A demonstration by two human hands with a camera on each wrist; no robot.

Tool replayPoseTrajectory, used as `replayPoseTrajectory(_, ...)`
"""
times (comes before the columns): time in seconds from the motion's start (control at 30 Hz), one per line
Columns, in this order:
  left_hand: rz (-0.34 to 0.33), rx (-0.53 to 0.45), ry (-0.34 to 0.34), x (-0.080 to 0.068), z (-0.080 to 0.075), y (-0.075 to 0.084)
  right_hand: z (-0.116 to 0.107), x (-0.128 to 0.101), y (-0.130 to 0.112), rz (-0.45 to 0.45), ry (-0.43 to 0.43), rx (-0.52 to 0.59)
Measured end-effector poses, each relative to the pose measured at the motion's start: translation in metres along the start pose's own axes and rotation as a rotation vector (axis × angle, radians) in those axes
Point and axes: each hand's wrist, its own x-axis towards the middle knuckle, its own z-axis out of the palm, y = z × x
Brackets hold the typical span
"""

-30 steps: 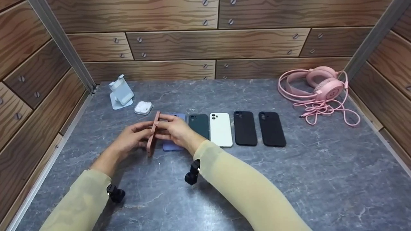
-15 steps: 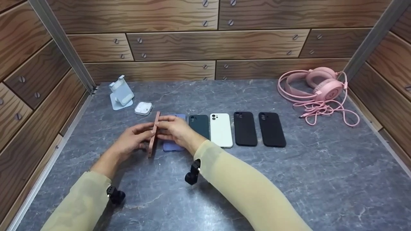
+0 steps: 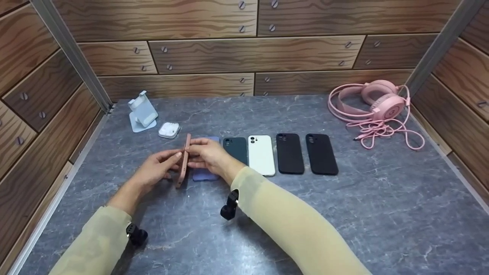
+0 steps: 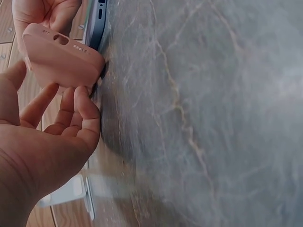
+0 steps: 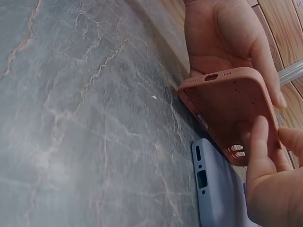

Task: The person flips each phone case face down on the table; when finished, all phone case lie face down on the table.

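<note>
Both hands hold a pink phone case point(image 3: 184, 166) on its long edge, tilted, at the left of the row of cases. My left hand point(image 3: 153, 170) has its bent fingertips against the case's back in the left wrist view; its thumb lies close to the upper edge. My right hand point(image 3: 210, 154) pinches the upper side wall, one finger inside the hollow case point(image 5: 227, 109) in the right wrist view. A lavender-blue phone case point(image 3: 206, 176) lies flat under the right hand, partly hidden by it.
Rightward lie a dark green case point(image 3: 237, 147), a white case point(image 3: 261, 154) and two black cases point(image 3: 290, 154). Behind are boxed earphones point(image 3: 169, 130) and a pale blue stand point(image 3: 143, 110). Pink headphones point(image 3: 384, 103) with a coiled cable sit back right. Wood-patterned walls enclose the table.
The pink case has turned slightly and shifted a little right. My left thumb has slid back from the case's upper edge. The other things stay in place; the view moved slightly.
</note>
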Motion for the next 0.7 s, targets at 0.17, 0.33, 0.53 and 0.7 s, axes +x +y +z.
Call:
replayPoseTrajectory(0.17, -0.006, 0.004, 0.025, 0.002, 0.003, 0.000, -0.004, 0.000, -0.001, -0.004, 0.019, -0.004)
replayPoseTrajectory(0.33, 0.002, 0.023, 0.073, 0.004, 0.005, -0.001, -0.008, 0.001, -0.001, -0.005, 0.025, -0.023)
replayPoseTrajectory(0.53, -0.006, 0.056, 0.110, 0.005, 0.006, 0.000, -0.011, 0.002, -0.003, -0.017, 0.007, -0.034)
replayPoseTrajectory(0.7, -0.028, -0.008, 0.117, 0.006, 0.006, 0.000, -0.013, 0.002, -0.002, -0.028, -0.013, -0.016)
